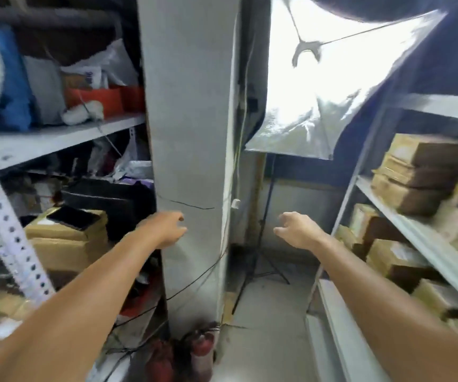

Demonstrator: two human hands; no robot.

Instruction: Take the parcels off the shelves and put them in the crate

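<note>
Both my arms reach forward into a narrow aisle. My left hand (pixel 169 228) hangs in front of a grey pillar (pixel 189 133), fingers loosely curled, holding nothing. My right hand (pixel 296 228) is level with it, also relaxed and empty. Brown cardboard parcels (pixel 415 172) are stacked on the right shelves (pixel 404 224), with more parcels (pixel 387 257) on the level below. Other brown parcels (pixel 65 241) lie on the lower left shelf, beside my left forearm. No crate is in view. The frame is blurred.
The left shelf unit (pixel 51 139) carries blue and white cloth, bags and an orange box. A silver softbox (pixel 318 86) on a black stand (pixel 261 244) fills the aisle's far end. Two red fire extinguishers (pixel 183 351) and loose cables sit at the pillar's foot.
</note>
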